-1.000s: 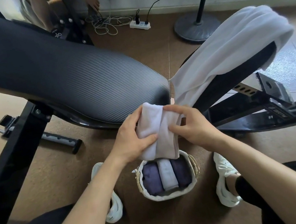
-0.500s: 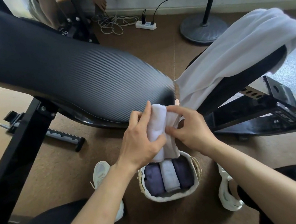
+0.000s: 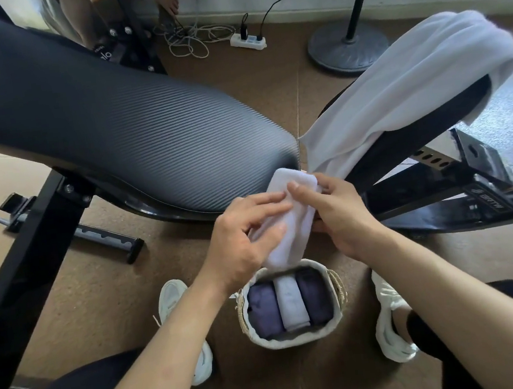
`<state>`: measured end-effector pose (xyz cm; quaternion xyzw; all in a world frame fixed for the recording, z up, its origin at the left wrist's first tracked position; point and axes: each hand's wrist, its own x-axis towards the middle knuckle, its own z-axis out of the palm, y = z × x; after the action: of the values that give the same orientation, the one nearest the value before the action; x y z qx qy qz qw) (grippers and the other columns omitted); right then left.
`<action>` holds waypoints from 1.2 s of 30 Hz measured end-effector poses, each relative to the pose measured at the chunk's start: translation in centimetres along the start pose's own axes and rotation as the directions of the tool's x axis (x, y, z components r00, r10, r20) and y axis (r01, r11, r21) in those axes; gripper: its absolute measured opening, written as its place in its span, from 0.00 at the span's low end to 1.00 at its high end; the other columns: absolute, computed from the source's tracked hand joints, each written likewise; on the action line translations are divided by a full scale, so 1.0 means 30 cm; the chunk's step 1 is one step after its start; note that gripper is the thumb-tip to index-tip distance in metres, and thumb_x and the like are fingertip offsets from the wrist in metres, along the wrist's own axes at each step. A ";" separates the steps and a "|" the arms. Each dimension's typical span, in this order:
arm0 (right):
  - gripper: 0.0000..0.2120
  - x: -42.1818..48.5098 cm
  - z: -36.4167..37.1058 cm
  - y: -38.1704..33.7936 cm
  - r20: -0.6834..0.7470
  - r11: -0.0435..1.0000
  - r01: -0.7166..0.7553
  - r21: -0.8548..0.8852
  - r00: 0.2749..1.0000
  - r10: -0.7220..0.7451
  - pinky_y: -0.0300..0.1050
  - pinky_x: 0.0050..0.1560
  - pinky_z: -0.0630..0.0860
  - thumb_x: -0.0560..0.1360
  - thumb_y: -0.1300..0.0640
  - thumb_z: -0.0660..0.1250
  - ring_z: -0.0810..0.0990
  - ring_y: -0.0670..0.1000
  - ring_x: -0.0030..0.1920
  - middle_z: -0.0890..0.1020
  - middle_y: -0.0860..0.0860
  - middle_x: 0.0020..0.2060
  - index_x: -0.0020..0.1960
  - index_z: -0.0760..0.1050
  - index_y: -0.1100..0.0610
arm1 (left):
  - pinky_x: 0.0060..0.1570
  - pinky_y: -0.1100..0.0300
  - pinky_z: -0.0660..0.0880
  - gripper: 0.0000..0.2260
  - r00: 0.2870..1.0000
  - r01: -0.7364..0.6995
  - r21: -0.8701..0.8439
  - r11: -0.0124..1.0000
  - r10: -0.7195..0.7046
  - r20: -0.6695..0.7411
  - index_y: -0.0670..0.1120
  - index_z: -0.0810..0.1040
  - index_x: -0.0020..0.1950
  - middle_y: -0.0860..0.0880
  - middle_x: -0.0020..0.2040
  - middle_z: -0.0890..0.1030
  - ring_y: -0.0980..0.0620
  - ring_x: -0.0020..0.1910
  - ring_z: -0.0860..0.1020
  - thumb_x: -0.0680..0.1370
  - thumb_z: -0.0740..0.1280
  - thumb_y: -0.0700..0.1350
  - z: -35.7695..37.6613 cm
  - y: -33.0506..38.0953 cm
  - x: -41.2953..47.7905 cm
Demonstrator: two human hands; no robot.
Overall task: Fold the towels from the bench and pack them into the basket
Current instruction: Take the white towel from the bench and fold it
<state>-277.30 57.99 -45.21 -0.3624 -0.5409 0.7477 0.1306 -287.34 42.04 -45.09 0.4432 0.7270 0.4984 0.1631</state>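
Observation:
A small white towel [image 3: 294,222], folded into a narrow bundle, hangs just above the basket [image 3: 337,320] between my feet. My left hand [image 3: 245,241] grips its left side and my right hand [image 3: 339,216] holds its right side, fingers over the top. The cream-lined woven basket holds two rolled purple towels [image 3: 264,311] with a pale one [image 3: 292,304] between them. A large white towel [image 3: 398,90] lies draped over the raised right pad of the bench. The long black bench pad [image 3: 92,118] at left has nothing on it.
The bench's black steel frame [image 3: 445,199] runs on both sides of the basket. My white shoes [image 3: 392,317] flank the basket. A fan base [image 3: 346,45], a power strip [image 3: 248,40] and loose cables lie by the far wall. Another person's legs stand at the back.
Both hands have tightened the small towel into a narrower bundle, the left fingers sliding over its front. The bundle still hangs above the basket.

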 end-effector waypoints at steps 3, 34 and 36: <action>0.17 0.015 -0.025 -0.018 0.013 0.999 0.017 0.045 1.000 -0.017 0.48 0.44 0.82 0.76 0.56 0.74 0.84 0.54 0.50 0.84 0.57 0.50 0.63 0.79 0.59 | 0.59 0.52 0.79 0.12 0.985 0.105 -0.185 0.977 -0.128 -0.113 0.47 0.85 0.59 0.51 0.56 0.85 0.51 0.57 0.82 0.76 0.71 0.44 -0.024 0.005 0.014; 0.17 0.019 -0.147 -0.042 0.221 0.996 0.052 -0.071 0.975 -0.035 0.56 0.61 0.80 0.76 0.63 0.72 0.83 0.59 0.57 0.83 0.65 0.58 0.65 0.79 0.62 | 0.46 0.62 0.79 0.29 0.885 0.461 -0.224 0.859 -0.424 0.193 0.45 0.83 0.59 0.50 0.51 0.86 0.53 0.47 0.84 0.62 0.83 0.54 -0.030 -0.054 0.026; 0.15 0.017 -0.146 -0.032 0.169 0.998 0.034 -0.043 0.985 -0.027 0.54 0.59 0.81 0.78 0.66 0.70 0.83 0.58 0.55 0.84 0.64 0.57 0.64 0.79 0.63 | 0.41 0.59 0.76 0.29 0.842 0.531 -0.195 0.825 -0.488 0.229 0.40 0.84 0.51 0.50 0.41 0.84 0.53 0.40 0.80 0.61 0.79 0.60 -0.032 -0.077 0.014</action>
<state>-274.86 61.79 -45.21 -0.2924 -0.5724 0.7611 0.0874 -289.32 41.57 -46.59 0.2486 0.7336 0.4849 0.4061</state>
